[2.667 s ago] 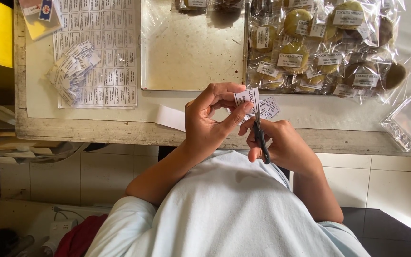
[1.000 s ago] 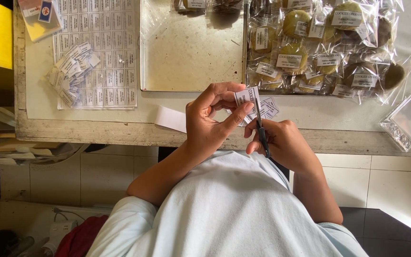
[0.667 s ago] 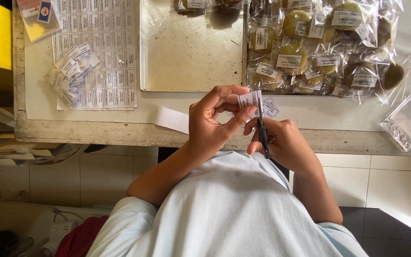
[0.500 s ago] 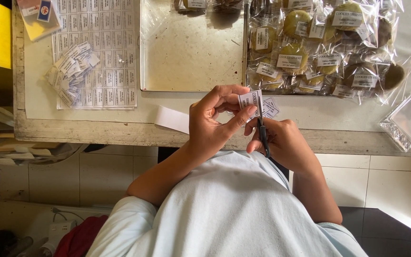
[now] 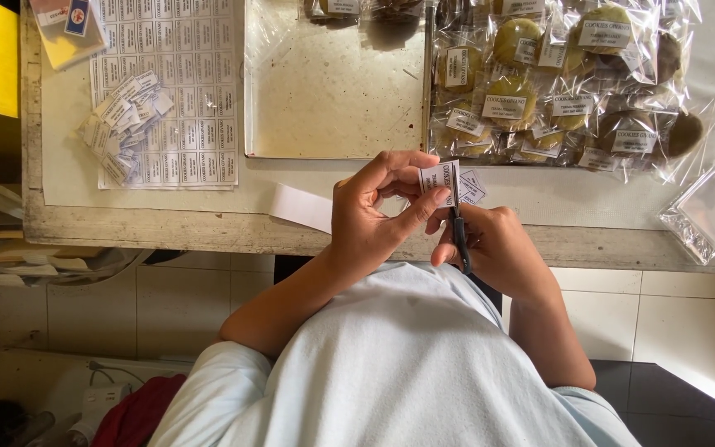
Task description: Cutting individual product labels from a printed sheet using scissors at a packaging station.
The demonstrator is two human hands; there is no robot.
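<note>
The fingers (image 5: pixel 424 211) of the left hand (image 5: pixel 370 219) pinch a small white label strip (image 5: pixel 440 180), thumb on one side and forefinger on the other, holding it upright just past the near edge of the worktop (image 5: pixel 159 228). The right hand (image 5: pixel 498 248) is curled shut around the dark handles of a pair of scissors (image 5: pixel 459 236), whose blades rise into the strip right beside the left fingertips; whether the blades are open or closed cannot be told from here.

On the worktop, beyond the strip, lies a heap of bagged round cookies (image 5: pixel 556 83), each in a clear wrapper with a white label. To the left of the strip sits a pale metal tray (image 5: pixel 333 99), and further left a printed label sheet (image 5: pixel 184 91) with a loose pile of cut labels (image 5: pixel 122 124) on it. A blank backing strip (image 5: pixel 301 207) hangs over the worktop edge just left of the left hand. Empty clear bags (image 5: pixel 713 207) lie well to the right.

The main risk, as I judge it, is a crooked cut through the print, because the strip is small and held only at one end, so it can twist. The blades also work very near the left forefinger, so a nick is possible. A freed label could drop to the floor, since the cutting happens over the worktop edge.
</note>
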